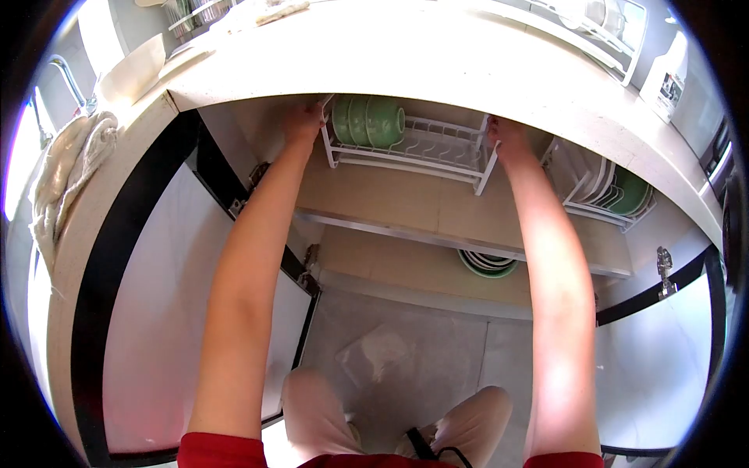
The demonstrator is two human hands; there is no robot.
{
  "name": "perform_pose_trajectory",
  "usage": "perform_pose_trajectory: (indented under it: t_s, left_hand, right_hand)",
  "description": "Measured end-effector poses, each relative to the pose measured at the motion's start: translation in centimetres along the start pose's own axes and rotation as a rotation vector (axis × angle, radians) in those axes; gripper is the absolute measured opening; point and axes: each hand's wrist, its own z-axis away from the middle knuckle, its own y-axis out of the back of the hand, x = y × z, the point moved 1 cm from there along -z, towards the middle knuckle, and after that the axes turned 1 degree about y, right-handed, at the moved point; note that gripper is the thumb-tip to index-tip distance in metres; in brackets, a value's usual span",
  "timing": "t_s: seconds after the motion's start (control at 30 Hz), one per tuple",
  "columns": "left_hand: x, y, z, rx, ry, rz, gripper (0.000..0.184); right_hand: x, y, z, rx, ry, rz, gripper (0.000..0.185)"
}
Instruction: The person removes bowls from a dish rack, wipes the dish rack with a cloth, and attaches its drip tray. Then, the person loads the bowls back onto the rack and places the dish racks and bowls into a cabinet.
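Note:
Inside the open cabinet, a white wire rack stands on the upper shelf, with several green bowls lined up on edge at its left end. My left hand is closed around the rack's left end. At the opposite end, my right hand grips the rack's right side, its fingers partly hidden by shade and the frame. Right of that hand sits a second white rack holding white plates and green plates.
Stacked dishes lie on the lower shelf. The countertop edge overhangs my hands. Open doors flank me at left and right. A cloth hangs at the left; a white bottle stands upper right.

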Motion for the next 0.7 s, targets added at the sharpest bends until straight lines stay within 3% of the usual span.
perform_pose_trajectory:
  t_s: [0.07, 0.13, 0.27, 0.37, 0.43, 0.53, 0.7]
  left_hand:
    - [-0.7, -0.4, -1.2, -0.004, -0.001, -0.037, 0.036]
    - [-2.0, -1.4, -2.2, -0.079, 0.152, 0.095, 0.035]
    - [-3.4, -1.6, -2.8, -0.122, 0.141, 0.232, 0.035]
    - [0.7, 1.1, 1.0, -0.169, 0.236, 0.239, 0.034]
    - [1.4, 1.7, 2.2, -0.324, 0.292, 0.403, 0.036]
    - [1.5, 1.8, 2.5, -0.286, 0.300, 0.441, 0.034]
    - [3.0, 2.5, 3.4, -0.318, 0.293, 0.416, 0.041]
  right_hand:
    - [0.1, -0.2, -0.2, -0.003, 0.002, 0.004, 0.016]
    - [0.1, -0.3, -0.2, -0.010, -0.007, 0.022, 0.017]
    - [0.3, 0.2, 0.0, -0.076, -0.014, 0.101, 0.020]
    - [0.4, 0.2, 0.4, -0.082, 0.014, 0.110, 0.021]
    - [0.5, 0.3, 0.2, -0.040, 0.024, 0.135, 0.019]
    - [1.0, 1.2, -1.5, -0.116, 0.018, 0.293, 0.019]
    - [1.5, 1.6, -2.1, -0.109, 0.032, 0.259, 0.013]
